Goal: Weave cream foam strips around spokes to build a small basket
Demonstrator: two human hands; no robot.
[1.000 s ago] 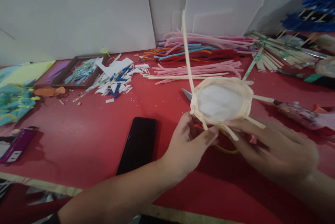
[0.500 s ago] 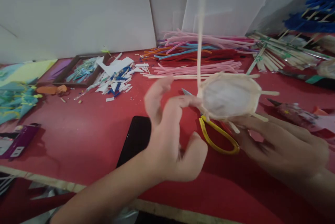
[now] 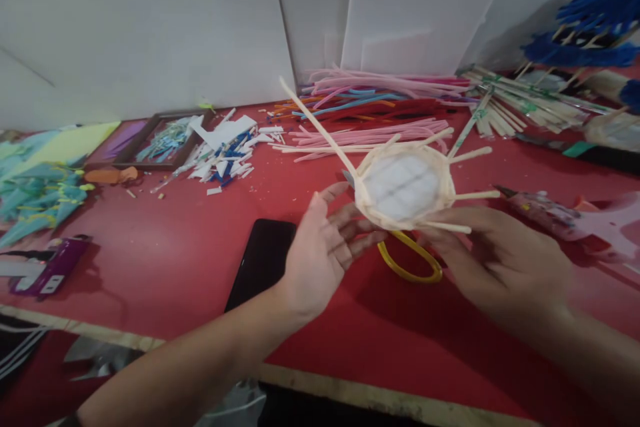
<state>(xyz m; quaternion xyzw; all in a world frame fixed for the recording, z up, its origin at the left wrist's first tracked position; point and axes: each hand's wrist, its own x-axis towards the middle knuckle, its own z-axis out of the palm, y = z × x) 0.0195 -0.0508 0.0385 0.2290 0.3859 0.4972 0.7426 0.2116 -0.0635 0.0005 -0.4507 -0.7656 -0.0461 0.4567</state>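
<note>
A small round woven piece (image 3: 405, 184) with a white centre and cream pipe cleaner ends sticking out is held above the red table. My right hand (image 3: 505, 260) grips its lower right edge between thumb and fingers. My left hand (image 3: 325, 247) is palm up at its lower left, fingers spread, the fingertips partly behind or under the rim. One long cream strand (image 3: 320, 127) rises to the upper left from the piece. Yellow-handled scissors (image 3: 413, 260) lie below it, partly hidden.
A black phone (image 3: 263, 257) lies left of my left hand. Pipe cleaners (image 3: 375, 104) are piled at the back. Paper scraps (image 3: 230, 147) and a brown tray (image 3: 155, 140) sit back left. A pink glue gun (image 3: 565, 217) is at right, below bundled sticks (image 3: 540, 104).
My left hand has turned palm up and its fingers have spread under the piece. The long strand, upright before, now leans left. The woven piece has shifted slightly left and down.
</note>
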